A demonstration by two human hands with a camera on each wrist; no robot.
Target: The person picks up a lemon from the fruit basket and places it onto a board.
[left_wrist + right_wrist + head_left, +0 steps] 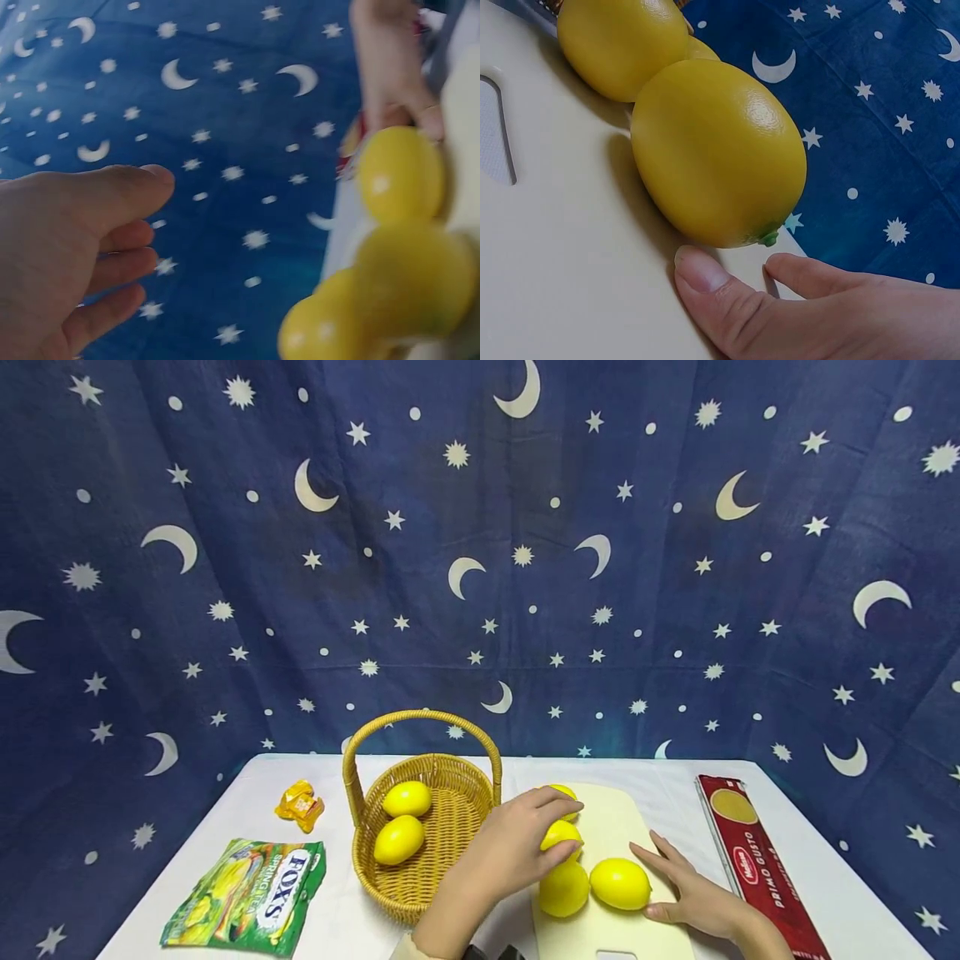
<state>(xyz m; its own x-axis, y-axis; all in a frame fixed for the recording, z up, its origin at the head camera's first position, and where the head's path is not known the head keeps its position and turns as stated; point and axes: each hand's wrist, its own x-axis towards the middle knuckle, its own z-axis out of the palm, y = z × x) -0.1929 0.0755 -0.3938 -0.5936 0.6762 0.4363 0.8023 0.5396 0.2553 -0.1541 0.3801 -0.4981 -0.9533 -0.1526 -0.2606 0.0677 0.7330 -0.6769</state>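
Several yellow lemons lie bunched on a cream cutting board [600, 814], among them a nearest lemon [564, 893] and a right-hand lemon [621, 884]. My left hand [513, 839] hovers at the left of the bunch and partly covers two of them in the head view. The left wrist view has its thumb and fingers apart, nothing between them. My right hand [693, 893] lies at the board's right edge with thumb and fingers spread. In the right wrist view its thumb [705, 277] lies close to the green-tipped end of a lemon [720, 150]; contact is unclear.
A wicker basket [360, 860] with a tall handle holds two lemons [400, 840] left of the board. Farther left lie a green Fox's candy bag [247, 893] and a crumpled orange wrapper [300, 806]. A red spaghetti packet [757, 860] lies at the right.
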